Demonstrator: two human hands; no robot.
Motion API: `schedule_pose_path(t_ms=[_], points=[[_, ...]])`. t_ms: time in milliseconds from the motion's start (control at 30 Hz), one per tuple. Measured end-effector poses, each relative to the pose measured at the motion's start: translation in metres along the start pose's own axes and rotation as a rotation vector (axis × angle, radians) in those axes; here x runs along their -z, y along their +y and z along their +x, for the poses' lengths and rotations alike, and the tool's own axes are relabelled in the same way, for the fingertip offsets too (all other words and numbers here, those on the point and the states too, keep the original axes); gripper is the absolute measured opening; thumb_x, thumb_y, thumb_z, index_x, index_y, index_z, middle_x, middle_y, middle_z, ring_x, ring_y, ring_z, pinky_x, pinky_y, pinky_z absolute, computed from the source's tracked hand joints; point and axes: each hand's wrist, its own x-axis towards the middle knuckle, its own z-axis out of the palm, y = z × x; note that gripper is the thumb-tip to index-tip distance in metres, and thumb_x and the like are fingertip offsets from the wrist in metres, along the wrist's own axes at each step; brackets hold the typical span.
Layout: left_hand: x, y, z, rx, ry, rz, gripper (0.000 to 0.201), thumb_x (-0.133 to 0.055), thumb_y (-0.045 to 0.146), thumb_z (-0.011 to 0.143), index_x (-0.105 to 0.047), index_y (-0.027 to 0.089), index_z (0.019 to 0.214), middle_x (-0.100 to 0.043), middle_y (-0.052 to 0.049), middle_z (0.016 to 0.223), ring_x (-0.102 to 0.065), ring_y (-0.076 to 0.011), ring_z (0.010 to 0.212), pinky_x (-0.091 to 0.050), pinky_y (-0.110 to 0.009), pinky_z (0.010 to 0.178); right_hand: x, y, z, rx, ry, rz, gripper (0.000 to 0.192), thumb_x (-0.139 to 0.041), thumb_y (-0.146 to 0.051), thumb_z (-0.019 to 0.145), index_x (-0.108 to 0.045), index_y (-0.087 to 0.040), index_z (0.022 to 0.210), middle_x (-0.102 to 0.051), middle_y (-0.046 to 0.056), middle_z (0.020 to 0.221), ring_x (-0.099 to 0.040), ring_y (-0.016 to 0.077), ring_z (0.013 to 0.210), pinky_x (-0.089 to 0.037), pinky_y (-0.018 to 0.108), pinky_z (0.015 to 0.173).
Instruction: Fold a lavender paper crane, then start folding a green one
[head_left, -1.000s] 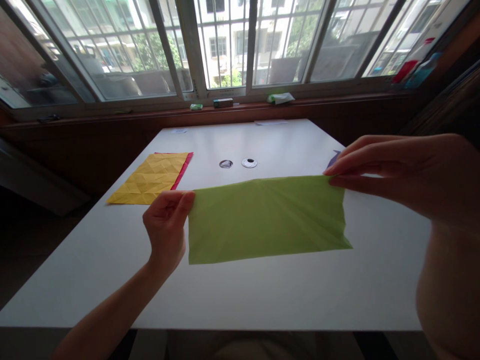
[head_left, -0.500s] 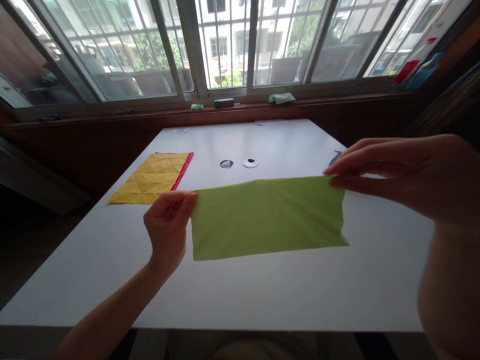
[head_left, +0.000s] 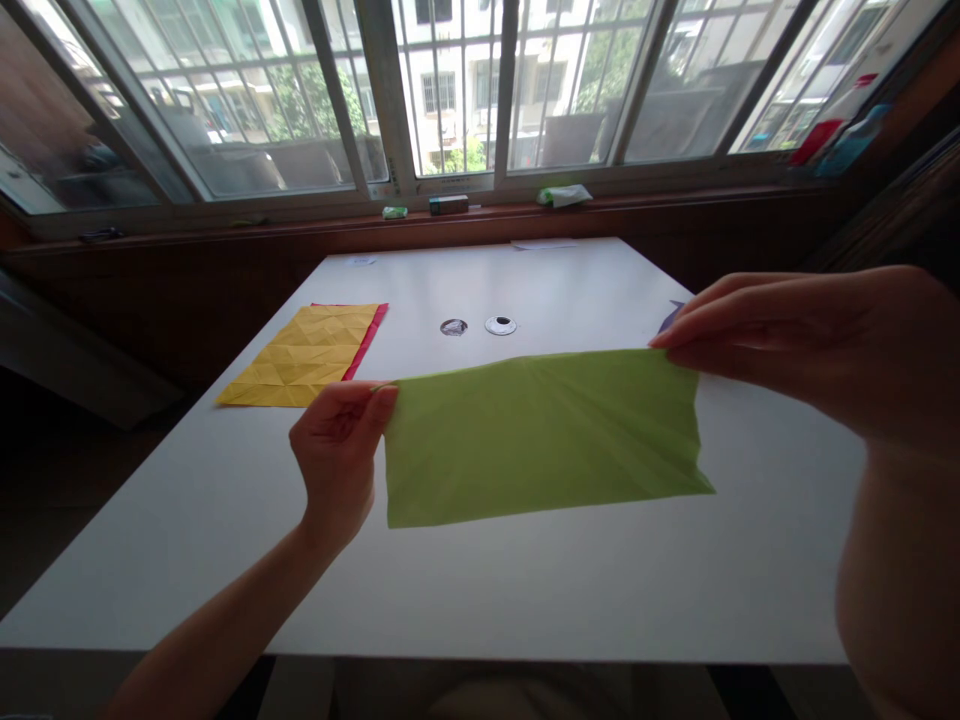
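We hold the creased green rectangular paper sheet [head_left: 540, 435] above the white table [head_left: 525, 590], our left hand [head_left: 334, 455] pinching its upper left corner and our right hand [head_left: 810, 345] pinching the upper right. To handle it well, we should keep the top edge taut and level (a yellow creased paper sheet [head_left: 304, 358] lies well apart).
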Motion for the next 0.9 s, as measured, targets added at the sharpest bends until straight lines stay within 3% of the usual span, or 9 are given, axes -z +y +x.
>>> schedule_pose_path(t_ms=[433,567,700,900], points=[[-0.003,-0.013,0.005,-0.046,-0.033,0.014,0.01,-0.072,0.025,0.066,-0.066,0.02,0.072,-0.063,0.002,0.067,-0.056,-0.0068,0.059,-0.045,-0.016,0.054,-0.003,0.004,0.005,-0.031,-0.03,-0.004,0.014,-0.067,-0.036,0.067,-0.07,-0.023,0.072,-0.068,0.0,0.073,-0.06,0.0145,0.064,-0.047,0.028,0.058],[-0.005,-0.031,0.013,-0.011,-0.113,0.12,0.014,-0.071,0.027,0.067,-0.069,0.02,0.078,-0.059,0.003,0.06,-0.051,-0.0062,0.052,-0.041,-0.016,0.049,-0.017,0.027,0.017,-0.089,-0.156,-0.013,0.021,-0.064,-0.04,0.069,-0.071,-0.021,0.077,-0.067,0.002,0.075,-0.059,0.0159,0.067,-0.045,0.03,0.061],[-0.003,-0.051,0.021,0.063,-0.3,0.274,0.03,-0.067,0.031,0.07,-0.068,0.021,0.098,-0.057,0.003,0.059,-0.046,-0.0063,0.05,-0.037,-0.017,0.047,-0.036,0.056,0.028,-0.14,-0.315,0.038,0.028,-0.061,-0.043,0.069,-0.072,-0.02,0.082,-0.067,0.004,0.079,-0.059,0.0185,0.071,-0.045,0.031,0.064],[-0.006,-0.073,0.025,0.141,-0.377,0.369,0.025,-0.066,0.037,0.068,-0.071,0.018,0.084,-0.068,-0.004,0.074,-0.054,-0.0109,0.058,-0.043,-0.02,0.052,-0.06,0.085,0.034,-0.263,-0.393,0.072,0.023,-0.061,-0.03,0.065,-0.073,-0.018,0.08,-0.069,0.003,0.074,-0.06,0.0183,0.071,-0.046,0.029,0.067]])
